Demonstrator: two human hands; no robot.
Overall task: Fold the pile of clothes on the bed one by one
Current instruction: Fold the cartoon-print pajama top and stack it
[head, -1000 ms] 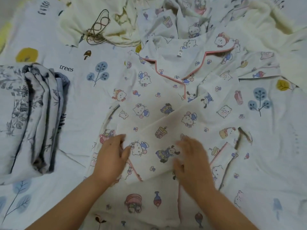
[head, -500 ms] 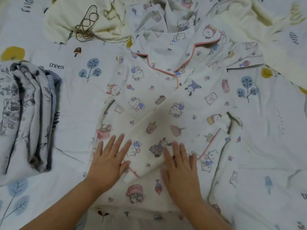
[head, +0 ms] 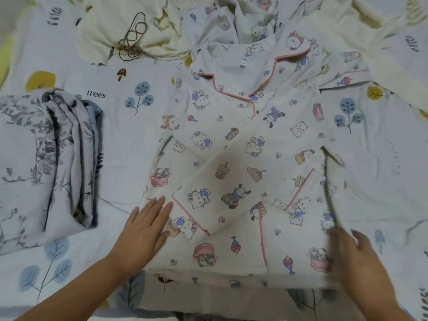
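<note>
- Pajama shirt lies flat on the bed, sleeves crossed.
- Left hand presses its edge, fingers straight.
- Right hand is blurred; grip unclear.

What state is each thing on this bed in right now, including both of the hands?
Pajama top: spread flat, sleeves folded across the front.
Left hand: open, flat on the top's lower left edge.
Right hand: blurred, at the top's right side; grip unclear.
Grey floral stack: folded, stacked.
Cream garment: crumpled, unfolded.
</note>
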